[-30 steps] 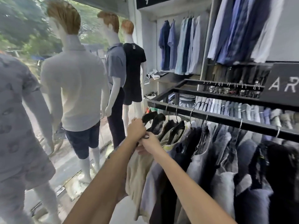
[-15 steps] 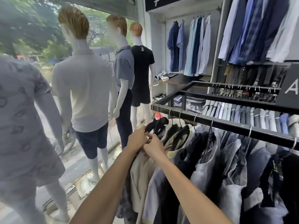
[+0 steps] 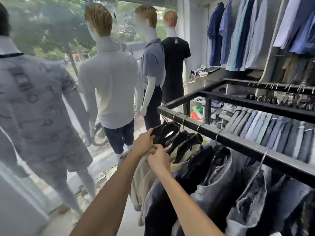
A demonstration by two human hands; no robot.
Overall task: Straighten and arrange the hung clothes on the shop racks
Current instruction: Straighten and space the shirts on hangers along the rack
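A black metal rack rail (image 3: pixel 238 142) runs from centre to lower right, hung with dark and grey garments (image 3: pixel 213 181) on black hangers. At its left end hangs a cream garment (image 3: pixel 143 181) under the first black hanger (image 3: pixel 165 133). My left hand (image 3: pixel 143 143) grips that hanger's left shoulder. Just below and to the right, my right hand (image 3: pixel 158 159) pinches the cream garment's collar edge against the hanger. Both hands touch each other.
Several dressed mannequins (image 3: pixel 110 79) stand in a row at the shop window on the left. Folded trousers (image 3: pixel 272 130) hang on the rack's inner rail. Blue shirts (image 3: pixel 238 34) hang on the back wall above a shelf (image 3: pixel 209 74).
The view has turned left and come closer to the rack's end. My hands stay together on the first hanger and the cream garment, now slightly lower on the collar.
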